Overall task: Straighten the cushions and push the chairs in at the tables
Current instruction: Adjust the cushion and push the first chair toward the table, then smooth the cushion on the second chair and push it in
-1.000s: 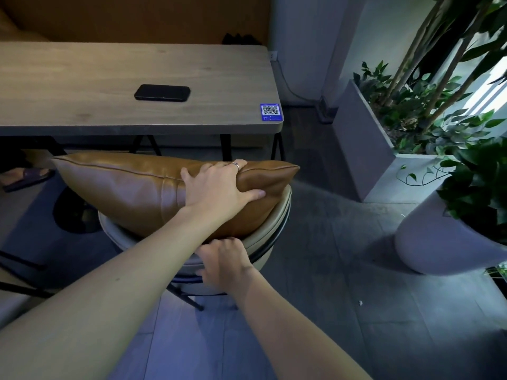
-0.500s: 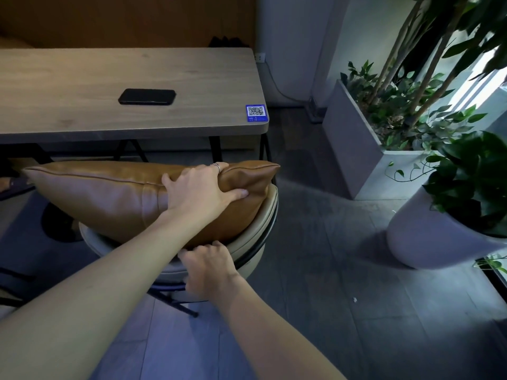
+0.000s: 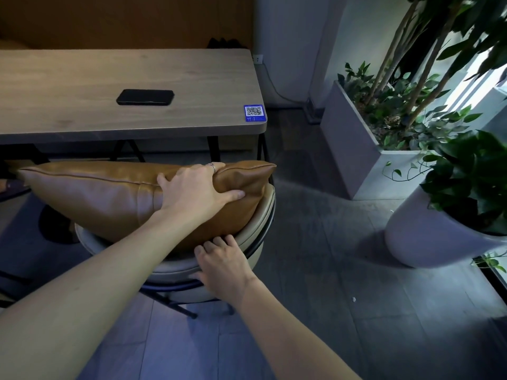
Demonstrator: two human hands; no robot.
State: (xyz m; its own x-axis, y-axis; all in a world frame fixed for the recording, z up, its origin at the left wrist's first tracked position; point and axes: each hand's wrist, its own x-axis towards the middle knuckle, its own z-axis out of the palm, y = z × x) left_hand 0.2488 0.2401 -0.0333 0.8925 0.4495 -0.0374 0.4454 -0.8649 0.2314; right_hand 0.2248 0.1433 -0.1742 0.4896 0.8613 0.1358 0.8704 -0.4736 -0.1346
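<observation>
A long tan leather cushion [image 3: 104, 196] lies across the top of a round beige chair [image 3: 255, 229] with a black metal frame. The chair stands just in front of a wooden table [image 3: 68, 78]. My left hand [image 3: 196, 192], a ring on one finger, grips the cushion's upper right part, thumb pressed into its front. My right hand [image 3: 222, 266] holds the chair's backrest rim just below the cushion, fingers curled over the edge. The chair's seat is hidden behind the cushion and my arms.
A black phone [image 3: 145, 97] and a blue QR sticker [image 3: 255, 113] lie on the table. To the right stand a grey rectangular planter [image 3: 354, 149] and a round white plant pot [image 3: 428, 237]. Grey tiled floor lies between chair and pots.
The chair and cushion have shifted slightly closer to the table. My right hand's fingers now curl higher over the backrest rim. My left hand keeps its grip.
</observation>
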